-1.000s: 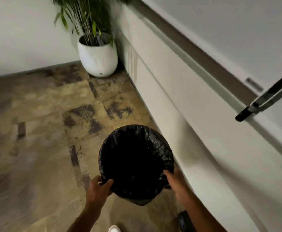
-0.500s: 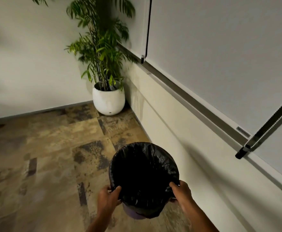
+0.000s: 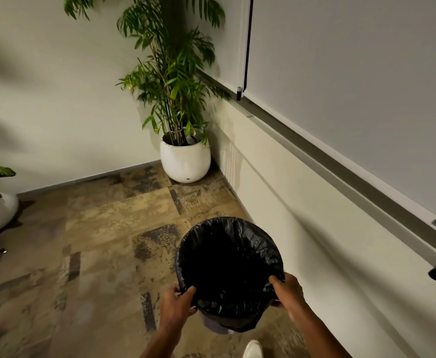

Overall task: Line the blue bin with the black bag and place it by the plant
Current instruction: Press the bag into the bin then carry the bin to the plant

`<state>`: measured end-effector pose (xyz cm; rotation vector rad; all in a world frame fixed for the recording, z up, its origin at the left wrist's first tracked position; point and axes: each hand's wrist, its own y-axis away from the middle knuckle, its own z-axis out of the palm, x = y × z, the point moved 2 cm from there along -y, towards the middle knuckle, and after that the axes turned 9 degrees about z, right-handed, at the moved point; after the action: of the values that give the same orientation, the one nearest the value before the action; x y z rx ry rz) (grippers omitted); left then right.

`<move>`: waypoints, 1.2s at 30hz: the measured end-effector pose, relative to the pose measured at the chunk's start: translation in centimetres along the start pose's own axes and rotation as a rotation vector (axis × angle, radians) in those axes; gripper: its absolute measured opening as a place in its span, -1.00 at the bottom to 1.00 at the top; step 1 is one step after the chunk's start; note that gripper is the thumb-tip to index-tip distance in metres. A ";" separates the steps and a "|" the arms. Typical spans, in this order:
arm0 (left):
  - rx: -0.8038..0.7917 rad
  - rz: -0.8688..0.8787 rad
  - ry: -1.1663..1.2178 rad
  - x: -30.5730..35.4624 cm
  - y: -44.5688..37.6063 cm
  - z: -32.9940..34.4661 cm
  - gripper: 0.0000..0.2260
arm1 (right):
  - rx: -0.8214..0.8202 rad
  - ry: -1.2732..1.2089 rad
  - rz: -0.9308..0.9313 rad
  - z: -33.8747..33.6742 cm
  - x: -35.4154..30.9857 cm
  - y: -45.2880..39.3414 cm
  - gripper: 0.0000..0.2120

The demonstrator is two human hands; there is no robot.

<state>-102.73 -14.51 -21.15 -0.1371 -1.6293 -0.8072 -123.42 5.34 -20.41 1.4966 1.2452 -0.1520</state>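
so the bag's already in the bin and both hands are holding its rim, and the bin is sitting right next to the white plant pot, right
Not quite. In the head view the bin, lined with the black bag and held at the rim by the left hand and right hand, is well short of the white plant pot in the corner.

The room is dimly, warmly lit. Soft shadows are cast on the left wall [image 3: 43, 99]. Edges are bent by the wide lens, and the floor [image 3: 56, 293] is blurred.
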 end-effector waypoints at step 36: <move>0.084 0.013 -0.003 20.4 -60.1 6.8 -0.89 | -0.029 0.111 0.008 19.1 -43.3 -44.4 -0.64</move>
<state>-144.13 -62.59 -27.98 -0.0892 -1.6612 -0.7280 -165.38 -43.69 -26.78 1.5017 1.3249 -0.0460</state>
